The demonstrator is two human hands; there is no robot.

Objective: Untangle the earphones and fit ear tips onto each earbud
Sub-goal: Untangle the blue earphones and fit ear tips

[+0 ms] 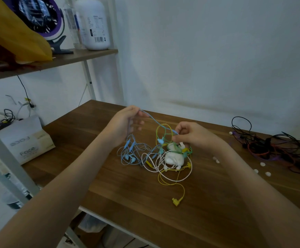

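Tissue box (26,140), far left, beside the table (110,185). Left hand (126,122), raised, fingertips pinched on a blue cord (152,120), apparently drawing it taut and clear of the knot. Earphone tangle (156,154), mid-table: blue, green, yellow and white leads looped through one another, a yellow plug (176,201) trailing nearest. Right hand (192,135), fingers curled, pinching the same cord just above the heap, likely anchoring it. Loose white ear tips (262,164), right, apart from the tangle; dark cable heap (274,149) beyond.
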